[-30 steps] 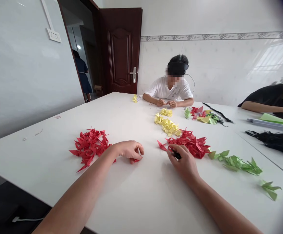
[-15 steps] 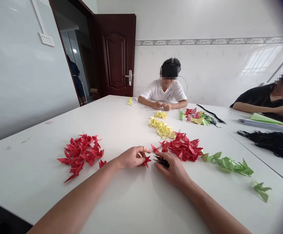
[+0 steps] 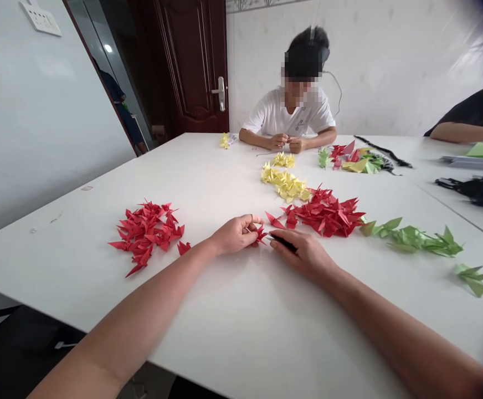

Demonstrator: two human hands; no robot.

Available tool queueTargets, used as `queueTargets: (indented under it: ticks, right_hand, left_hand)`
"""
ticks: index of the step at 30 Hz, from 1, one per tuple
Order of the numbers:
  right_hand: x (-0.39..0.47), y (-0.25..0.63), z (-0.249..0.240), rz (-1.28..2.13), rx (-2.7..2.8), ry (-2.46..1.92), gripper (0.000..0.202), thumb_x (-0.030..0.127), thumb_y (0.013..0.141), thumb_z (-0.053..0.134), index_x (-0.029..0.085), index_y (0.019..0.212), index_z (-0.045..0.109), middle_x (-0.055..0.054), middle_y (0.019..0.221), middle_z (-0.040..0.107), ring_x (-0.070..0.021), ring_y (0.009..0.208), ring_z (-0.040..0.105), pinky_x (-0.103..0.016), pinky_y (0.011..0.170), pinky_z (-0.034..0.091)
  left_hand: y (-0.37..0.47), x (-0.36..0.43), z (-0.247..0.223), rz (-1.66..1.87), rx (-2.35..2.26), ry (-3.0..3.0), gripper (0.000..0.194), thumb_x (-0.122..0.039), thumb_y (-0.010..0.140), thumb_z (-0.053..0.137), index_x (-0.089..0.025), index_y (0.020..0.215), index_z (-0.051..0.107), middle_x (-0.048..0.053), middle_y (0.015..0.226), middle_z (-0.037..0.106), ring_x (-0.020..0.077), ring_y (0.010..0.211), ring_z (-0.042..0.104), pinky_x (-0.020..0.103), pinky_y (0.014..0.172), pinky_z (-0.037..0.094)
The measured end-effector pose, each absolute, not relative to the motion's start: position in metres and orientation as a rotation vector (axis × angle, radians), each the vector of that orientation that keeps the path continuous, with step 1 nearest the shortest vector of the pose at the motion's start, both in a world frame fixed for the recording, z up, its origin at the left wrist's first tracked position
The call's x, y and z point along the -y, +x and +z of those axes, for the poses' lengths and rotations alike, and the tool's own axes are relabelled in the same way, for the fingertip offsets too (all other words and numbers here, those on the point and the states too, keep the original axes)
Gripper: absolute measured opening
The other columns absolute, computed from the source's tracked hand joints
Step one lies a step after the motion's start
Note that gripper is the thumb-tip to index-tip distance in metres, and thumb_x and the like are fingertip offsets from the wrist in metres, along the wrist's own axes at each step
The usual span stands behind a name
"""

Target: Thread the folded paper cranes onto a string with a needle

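My left hand (image 3: 235, 234) is closed, pinching a small red origami crane (image 3: 260, 235) between thumb and fingers just above the white table (image 3: 225, 310). From the right, my right hand (image 3: 303, 249) grips black tweezers (image 3: 283, 243), their tips pointing at the crane. Whether the tips touch the paper is hard to tell. Just beyond my hands lies a pile of red paper cranes (image 3: 328, 213). A second red pile (image 3: 148, 233) sits to the left, with one loose red crane (image 3: 184, 247) beside my left forearm.
Yellow paper cranes (image 3: 287, 183) lie farther back, and green ones (image 3: 424, 241) stretch to the right. Across the table sits a person in a white shirt (image 3: 291, 116), near mixed coloured cranes (image 3: 353, 158). Black straps (image 3: 478, 191) and another person's sleeve (image 3: 474, 108) are at the right.
My view has tilted downward, so the table's near edge shows more. The tweezers' tips have drawn nearer each other and the crane. My left hand keeps its pinch.
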State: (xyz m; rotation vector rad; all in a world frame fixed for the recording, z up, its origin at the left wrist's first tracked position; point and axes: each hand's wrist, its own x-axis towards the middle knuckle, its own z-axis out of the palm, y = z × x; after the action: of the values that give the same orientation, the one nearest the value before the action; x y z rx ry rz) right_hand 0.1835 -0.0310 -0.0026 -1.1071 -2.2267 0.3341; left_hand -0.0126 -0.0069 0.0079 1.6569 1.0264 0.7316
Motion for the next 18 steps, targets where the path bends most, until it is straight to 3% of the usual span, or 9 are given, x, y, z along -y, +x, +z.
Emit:
queueTargets:
  ticks: [18]
  right_hand:
    - [0.0314, 0.1787, 0.0037, 0.445, 2.275, -1.220, 0.017, 0.028, 0.084, 0.043, 0.023, 0.094, 0.056, -0.002, 0.086, 0.067, -0.0162, 0.070, 0.061, -0.026, 0.060, 0.042]
  left_hand:
    - [-0.0088, 0.0112, 0.0108, 0.708, -1.067, 1.665, 0.039, -0.026, 0.075, 0.054, -0.015, 0.113, 0.052, 0.003, 0.085, 0.058, 0.0101, 0.066, 0.055, 0.024, 0.064, 0.044]
